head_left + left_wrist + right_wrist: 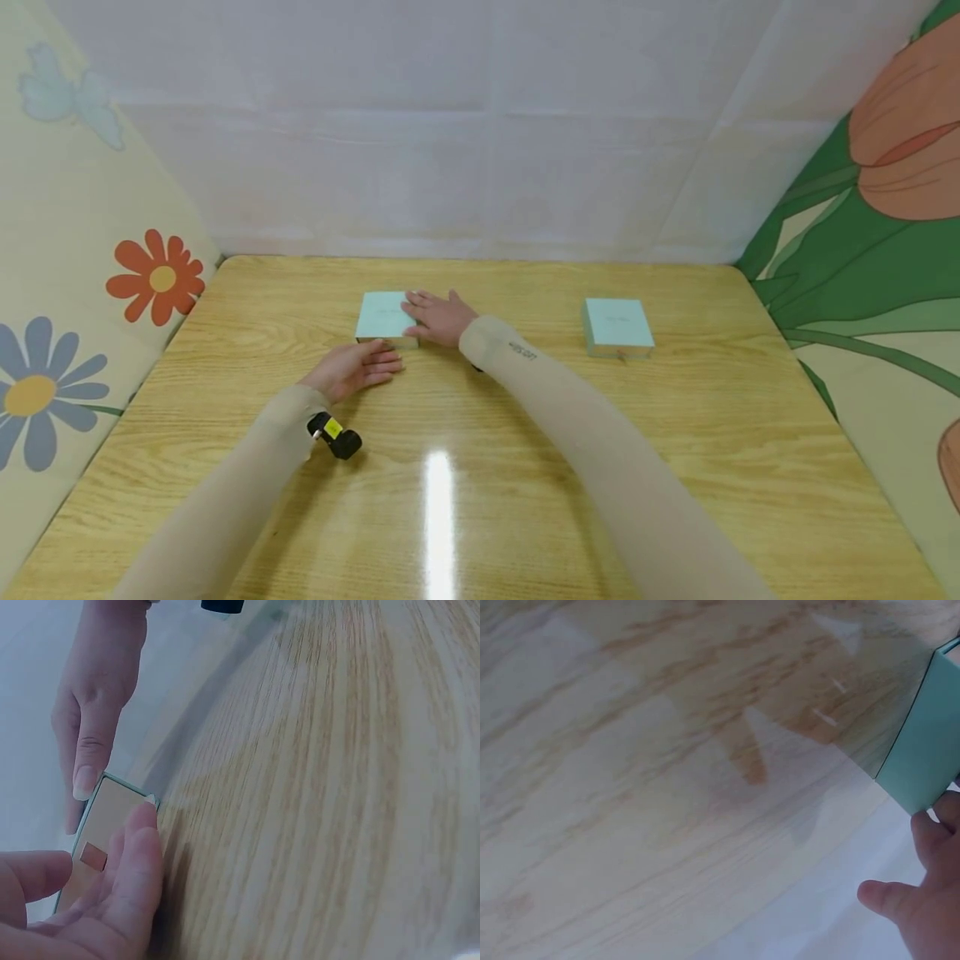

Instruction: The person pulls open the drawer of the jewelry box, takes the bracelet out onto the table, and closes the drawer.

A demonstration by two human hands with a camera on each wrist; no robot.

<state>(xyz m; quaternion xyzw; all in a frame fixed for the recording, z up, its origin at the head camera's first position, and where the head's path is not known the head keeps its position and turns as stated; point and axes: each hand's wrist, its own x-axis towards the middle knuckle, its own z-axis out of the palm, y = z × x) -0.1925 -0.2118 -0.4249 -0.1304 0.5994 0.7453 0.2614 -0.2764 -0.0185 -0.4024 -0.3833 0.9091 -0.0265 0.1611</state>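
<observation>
A mint-green box [381,312] lies on the wooden table, left of centre. My right hand [438,319] rests across the right part of its lid with the fingers extended. Just in front of the box is my left hand [358,372], palm turned inward, its fingers straight beside the front side. The left wrist view shows that side of the box [116,814] as a tan panel with a small brown tab [94,856] close to the left thumb and fingers. Whether the left fingertips touch it, I cannot tell. In the right wrist view, the green side [924,739] meets the right fingers.
A second mint-green box [618,323] sits farther right on the table [510,483]. Behind the table hangs a white cloth [480,150]. Flower-painted panels stand at the left and right. A small black camera [335,436] is strapped to the left wrist.
</observation>
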